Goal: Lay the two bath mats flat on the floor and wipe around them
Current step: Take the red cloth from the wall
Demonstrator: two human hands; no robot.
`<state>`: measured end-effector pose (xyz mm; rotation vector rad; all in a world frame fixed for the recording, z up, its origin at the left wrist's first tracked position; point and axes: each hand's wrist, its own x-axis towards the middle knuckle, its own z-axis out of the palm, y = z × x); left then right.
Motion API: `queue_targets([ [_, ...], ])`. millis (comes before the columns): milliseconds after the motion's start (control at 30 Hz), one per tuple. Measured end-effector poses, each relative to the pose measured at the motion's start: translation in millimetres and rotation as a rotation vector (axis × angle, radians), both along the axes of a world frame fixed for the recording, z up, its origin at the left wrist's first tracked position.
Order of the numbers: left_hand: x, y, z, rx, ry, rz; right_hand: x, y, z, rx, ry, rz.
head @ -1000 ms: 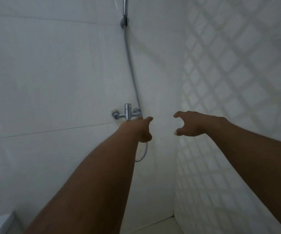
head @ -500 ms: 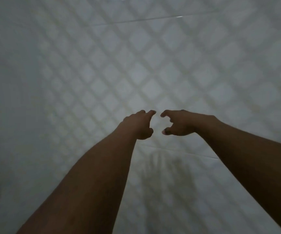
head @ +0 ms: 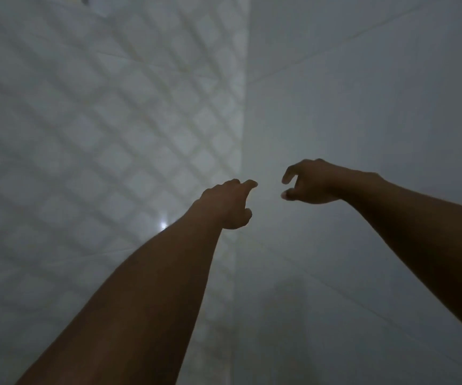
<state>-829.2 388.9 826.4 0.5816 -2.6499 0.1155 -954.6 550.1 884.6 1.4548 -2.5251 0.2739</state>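
Observation:
Both my arms reach forward in a dim tiled room. My left hand (head: 228,202) is held out at mid-frame with the fingers loosely curled and the forefinger pointing ahead; nothing is in it. My right hand (head: 309,182) hovers a short gap to its right, thumb and fingers apart in a loose claw, also holding nothing. No bath mat and no cloth show in the view.
A wall with a diamond lattice pattern (head: 99,129) fills the left half. It meets a plain pale tiled wall (head: 363,93) at a corner (head: 242,120) just behind my hands. A small bright glint (head: 163,225) sits on the patterned wall.
The view has swung right: the shower tap and hose left the frame, then the wall corner came in. My hands stayed outstretched and moved slightly apart.

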Motion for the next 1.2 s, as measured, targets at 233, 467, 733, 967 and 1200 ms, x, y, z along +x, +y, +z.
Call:
queue_targets([
  [233,-101.6,155.3,42.6,-0.069,0.081,-0.347,-10.4,174.3,58.9,-0.135,0.051,-0.248],
  [467,-142.6,261.4,64.9,-0.151,0.153,-0.632,9.4,296.1,96.9,-0.223,0.188,-0.492],
  [733,-140.5,361.7,44.8,-0.157,0.26,-1.03,42.9,399.5,81.9,-0.44,0.385,-0.803],
  [967,-131.0,434.2,9.6,0.132,0.079,-1.165,63.7,456.3,33.8,-0.511,0.309,-1.166],
  [1200,-131.5,482.9,-3.6,0.415,0.003,-1.128,68.5,478.7,-3.5,-0.429,-0.048,-1.193],
])
